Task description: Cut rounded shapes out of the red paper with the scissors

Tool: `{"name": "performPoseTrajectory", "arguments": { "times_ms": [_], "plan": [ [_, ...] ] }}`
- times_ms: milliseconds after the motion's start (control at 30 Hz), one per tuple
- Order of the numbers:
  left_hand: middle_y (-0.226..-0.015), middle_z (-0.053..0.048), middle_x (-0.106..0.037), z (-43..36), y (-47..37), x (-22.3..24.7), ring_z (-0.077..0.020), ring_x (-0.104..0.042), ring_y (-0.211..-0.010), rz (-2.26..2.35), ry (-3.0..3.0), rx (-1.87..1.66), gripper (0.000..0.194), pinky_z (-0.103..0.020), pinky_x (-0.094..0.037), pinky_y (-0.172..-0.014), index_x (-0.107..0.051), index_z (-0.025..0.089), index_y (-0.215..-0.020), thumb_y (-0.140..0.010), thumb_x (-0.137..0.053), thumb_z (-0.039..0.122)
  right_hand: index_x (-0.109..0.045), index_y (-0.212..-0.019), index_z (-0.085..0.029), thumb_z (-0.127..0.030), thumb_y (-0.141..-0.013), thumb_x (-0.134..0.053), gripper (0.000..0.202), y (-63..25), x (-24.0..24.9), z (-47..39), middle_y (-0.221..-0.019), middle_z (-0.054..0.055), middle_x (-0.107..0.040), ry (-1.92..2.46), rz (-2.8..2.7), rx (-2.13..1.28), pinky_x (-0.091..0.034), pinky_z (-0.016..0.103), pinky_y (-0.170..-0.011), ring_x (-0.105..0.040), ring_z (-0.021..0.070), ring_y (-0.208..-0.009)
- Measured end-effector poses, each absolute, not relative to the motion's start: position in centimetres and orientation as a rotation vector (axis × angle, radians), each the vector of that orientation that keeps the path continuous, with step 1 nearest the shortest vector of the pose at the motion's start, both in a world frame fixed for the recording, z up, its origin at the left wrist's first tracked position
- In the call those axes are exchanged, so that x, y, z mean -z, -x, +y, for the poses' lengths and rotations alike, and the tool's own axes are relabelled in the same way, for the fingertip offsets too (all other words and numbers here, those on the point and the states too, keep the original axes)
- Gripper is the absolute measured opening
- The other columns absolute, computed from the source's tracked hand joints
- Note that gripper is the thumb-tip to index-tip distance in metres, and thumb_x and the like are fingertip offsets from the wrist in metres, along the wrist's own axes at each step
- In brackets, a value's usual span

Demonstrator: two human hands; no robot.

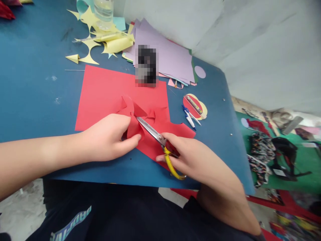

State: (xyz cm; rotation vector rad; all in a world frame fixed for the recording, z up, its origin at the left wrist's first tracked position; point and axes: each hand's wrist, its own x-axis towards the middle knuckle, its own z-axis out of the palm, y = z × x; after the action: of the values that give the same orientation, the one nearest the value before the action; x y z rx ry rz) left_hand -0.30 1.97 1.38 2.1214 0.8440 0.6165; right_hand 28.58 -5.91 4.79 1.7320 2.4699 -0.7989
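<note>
My left hand (114,135) pinches a piece of red paper (165,125) whose cut edges curl up, close to the table's front edge. In my right hand (187,152) is a pair of scissors (152,130) with yellow handles. Its blades point up and left, and their tips lie at the paper beside my left fingers. Under and behind the cut piece lies a flat red sheet (107,90). How much of the blades is inside the paper, I cannot tell.
A stack of lilac sheets (168,53) lies at the back, beside yellow paper offcuts (91,47) and a clear bottle (103,13). On the right are a compass (188,117) and paper circles (204,108) with a marked stick on them. A wall borders the blue table (37,97).
</note>
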Motion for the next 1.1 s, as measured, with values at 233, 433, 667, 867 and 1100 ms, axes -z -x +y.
{"name": "performPoseTrajectory", "arguments": {
  "times_ms": [233,433,667,867,1100],
  "plan": [
    [-0.064,0.002,-0.058,2.1,0.4,-2.7,-0.0136,-0.050,-0.059,0.923,-2.051,-0.585,0.031,-0.032,-0.040,-0.056,-0.052,0.023,-0.070,-0.098,-0.059,0.033,-0.066,-0.108,-0.023,-0.053,-0.109,-0.075,0.032,-28.5,-5.1,-6.2,-0.073,-0.004,-0.059,-1.836,2.617,0.950,-0.046,0.026,-0.058,-0.053,0.0150,-0.059],
    [-0.082,0.000,-0.075,2.1,0.2,-3.9,-0.0187,-0.067,-0.076,0.931,-1.703,-0.708,0.020,-0.029,-0.055,-0.066,-0.068,0.019,-0.085,-0.096,-0.067,0.035,-0.072,-0.117,-0.021,-0.072,-0.106,-0.074,0.052,-28.9,-5.0,-6.3,-0.073,-0.005,-0.055,-1.952,2.605,1.153,-0.044,0.025,-0.055,-0.045,0.0143,-0.060],
    [-0.083,0.003,-0.072,2.5,0.0,-3.5,-0.0157,-0.069,-0.079,0.812,-1.378,-0.885,0.010,-0.024,-0.060,-0.071,-0.068,0.019,-0.094,-0.090,-0.077,0.019,-0.070,-0.129,-0.019,-0.082,-0.105,-0.068,0.068,-29.3,-4.1,-6.4,-0.075,-0.005,-0.055,-1.937,2.659,1.321,-0.042,0.027,-0.056,-0.045,0.0137,-0.061],
    [-0.079,0.005,-0.069,2.4,-0.2,-3.0,-0.0103,-0.062,-0.069,0.704,-1.248,-0.999,0.012,-0.019,-0.054,-0.062,-0.069,0.018,-0.093,-0.090,-0.081,0.018,-0.070,-0.127,-0.020,-0.079,-0.105,-0.072,0.062,-29.4,-3.9,-6.4,-0.075,-0.006,-0.051,-1.920,2.684,1.500,-0.037,0.027,-0.054,-0.043,0.0124,-0.059],
    [-0.081,0.004,-0.070,2.4,0.0,-3.0,-0.0067,-0.063,-0.072,0.674,-1.238,-1.009,0.023,-0.013,-0.057,-0.069,-0.074,0.017,-0.085,-0.103,-0.082,0.030,-0.069,-0.130,-0.023,-0.070,-0.108,-0.074,0.053,-29.4,-3.9,-6.7,-0.072,-0.006,-0.055,-1.868,2.668,1.733,-0.035,0.026,-0.053,-0.048,0.0119,-0.057]
  ]
}}
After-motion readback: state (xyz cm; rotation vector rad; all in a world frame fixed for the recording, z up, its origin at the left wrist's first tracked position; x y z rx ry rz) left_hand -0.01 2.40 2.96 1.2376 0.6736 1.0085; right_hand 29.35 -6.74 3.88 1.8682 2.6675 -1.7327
